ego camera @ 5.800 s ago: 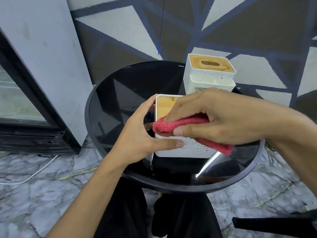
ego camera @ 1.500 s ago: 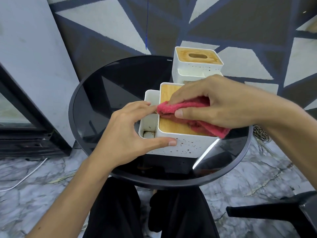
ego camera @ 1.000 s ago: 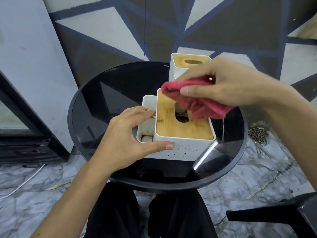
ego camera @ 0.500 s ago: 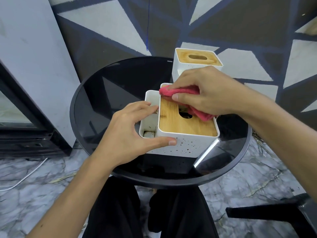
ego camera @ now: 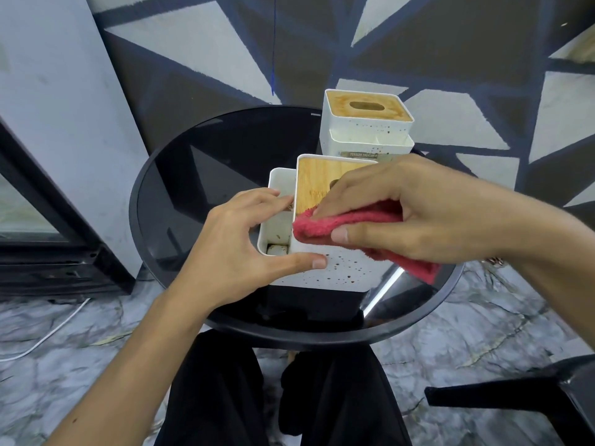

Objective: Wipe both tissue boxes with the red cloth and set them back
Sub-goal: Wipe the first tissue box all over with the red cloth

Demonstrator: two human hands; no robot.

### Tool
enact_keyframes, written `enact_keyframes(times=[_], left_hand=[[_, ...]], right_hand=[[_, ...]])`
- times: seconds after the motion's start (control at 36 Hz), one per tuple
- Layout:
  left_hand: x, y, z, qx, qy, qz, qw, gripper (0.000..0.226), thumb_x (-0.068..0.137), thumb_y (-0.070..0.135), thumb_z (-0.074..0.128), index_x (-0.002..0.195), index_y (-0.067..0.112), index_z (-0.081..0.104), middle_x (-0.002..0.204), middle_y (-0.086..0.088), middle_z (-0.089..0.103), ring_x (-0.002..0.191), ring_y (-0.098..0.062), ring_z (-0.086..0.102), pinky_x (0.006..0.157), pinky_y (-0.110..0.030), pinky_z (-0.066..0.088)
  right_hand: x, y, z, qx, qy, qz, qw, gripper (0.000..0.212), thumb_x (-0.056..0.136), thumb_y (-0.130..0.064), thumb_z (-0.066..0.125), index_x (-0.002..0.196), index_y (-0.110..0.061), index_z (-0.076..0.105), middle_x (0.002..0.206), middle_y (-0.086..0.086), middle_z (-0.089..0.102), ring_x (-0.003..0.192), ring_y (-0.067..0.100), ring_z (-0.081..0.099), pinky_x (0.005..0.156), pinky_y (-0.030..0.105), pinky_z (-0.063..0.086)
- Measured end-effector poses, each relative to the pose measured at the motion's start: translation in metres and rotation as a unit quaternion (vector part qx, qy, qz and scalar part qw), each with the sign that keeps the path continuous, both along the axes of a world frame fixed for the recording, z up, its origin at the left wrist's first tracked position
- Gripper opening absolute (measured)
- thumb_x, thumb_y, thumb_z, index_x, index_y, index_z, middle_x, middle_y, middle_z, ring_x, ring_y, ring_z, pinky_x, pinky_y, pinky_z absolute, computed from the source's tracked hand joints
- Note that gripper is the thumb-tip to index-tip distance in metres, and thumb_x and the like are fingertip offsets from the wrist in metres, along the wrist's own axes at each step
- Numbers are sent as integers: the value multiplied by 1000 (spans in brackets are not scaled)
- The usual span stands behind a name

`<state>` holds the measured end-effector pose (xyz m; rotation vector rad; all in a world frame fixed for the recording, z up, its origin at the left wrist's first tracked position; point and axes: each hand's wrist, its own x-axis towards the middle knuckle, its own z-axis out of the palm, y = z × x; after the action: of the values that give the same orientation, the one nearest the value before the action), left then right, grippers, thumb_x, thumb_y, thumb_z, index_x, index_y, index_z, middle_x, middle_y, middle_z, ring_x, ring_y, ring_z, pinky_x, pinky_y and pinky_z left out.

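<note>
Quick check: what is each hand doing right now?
Left hand: grips the near tissue box.
Right hand: holds the red cloth on that box's top.

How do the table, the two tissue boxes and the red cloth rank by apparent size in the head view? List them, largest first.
1. table
2. near tissue box and far tissue box: unranked, nearness enlarges the near one
3. red cloth, partly hidden under the right hand

Rear box [ego camera: 365, 132], perhaps against front box [ego camera: 317, 185]
</note>
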<state>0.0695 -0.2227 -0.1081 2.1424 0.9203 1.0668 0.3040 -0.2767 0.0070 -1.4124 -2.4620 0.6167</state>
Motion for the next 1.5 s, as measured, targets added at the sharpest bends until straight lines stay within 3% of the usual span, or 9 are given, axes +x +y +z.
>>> enact_keyframes(times=[0.08, 0.31, 0.44, 0.61, 0.69, 0.81, 1.0, 1.28, 1.5], left_hand=[[0, 1, -3, -5, 3, 4, 1000, 77, 65, 70, 87, 133, 37, 73, 125, 26, 70, 136, -6, 57, 108, -42, 55], [-2, 1, -3, -20, 28, 27, 999, 95, 60, 77, 83, 139, 28, 70, 132, 33, 60, 137, 8, 50, 112, -40, 53], [-2, 1, -3, -30, 20, 26, 999, 94, 58, 77, 84, 139, 30, 70, 131, 34, 61, 137, 8, 50, 113, -37, 52], [-1, 0, -3, -28, 19, 31, 999, 95, 57, 78, 84, 138, 31, 70, 127, 41, 56, 138, 10, 49, 113, -33, 50], [-1, 0, -4, -27, 13, 31, 999, 96, 57, 77, 86, 138, 27, 71, 125, 42, 56, 137, 12, 49, 113, -29, 49], [-1, 0, -4, -30, 16, 31, 999, 98, 57, 78, 83, 139, 26, 71, 131, 36, 59, 138, 7, 51, 114, -36, 51], [-1, 1, -5, -25, 6, 14, 1000, 81, 64, 72, 86, 135, 35, 73, 130, 24, 69, 141, -2, 51, 110, -46, 53], [0, 0, -5, -21, -9, 10, 1000, 69, 64, 70, 87, 126, 45, 74, 128, 31, 67, 140, -1, 52, 110, -46, 53], [-2, 2, -1, -6, 18, 22, 1000, 73, 64, 73, 86, 128, 38, 76, 125, 26, 70, 137, -7, 56, 111, -46, 52]], right_hand=[[5, 10, 13, -41, 54, -32, 997, 24, 97, -38, 70, 119, -45, 78, 105, -18, 79, 86, 6, 78, 73, 19, 61], [19, 67, 30, 83, 17, -147, 985, 20, 105, -35, 68, 120, -38, 81, 99, -22, 76, 86, -12, 71, 75, 8, 57], [0, 86, -3, 119, -108, -135, 978, 23, 106, -32, 63, 124, -29, 78, 113, -7, 75, 104, 14, 65, 82, 28, 45], [-3, 71, -15, 147, -93, -95, 980, 29, 108, -35, 61, 131, -26, 77, 109, -5, 72, 96, 13, 59, 81, 23, 40], [-4, 60, -13, 134, -82, -78, 985, 28, 107, -36, 63, 130, -30, 77, 103, -12, 68, 94, 11, 61, 79, 13, 40], [-3, 46, -11, 110, -65, -47, 991, 27, 106, -34, 66, 131, -35, 76, 107, -5, 75, 97, 13, 66, 82, 20, 47], [-3, 14, -10, 69, -30, -6, 997, 33, 101, -44, 61, 130, -39, 76, 118, -18, 76, 111, 7, 69, 97, 36, 55], [-4, 1, -2, 31, -23, 31, 999, 31, 101, -41, 66, 128, -33, 79, 121, -23, 75, 115, 0, 68, 99, 26, 52], [2, 6, 13, -85, 107, -4, 991, 23, 101, -26, 70, 120, -31, 82, 104, -8, 81, 89, 15, 80, 71, 25, 66]])
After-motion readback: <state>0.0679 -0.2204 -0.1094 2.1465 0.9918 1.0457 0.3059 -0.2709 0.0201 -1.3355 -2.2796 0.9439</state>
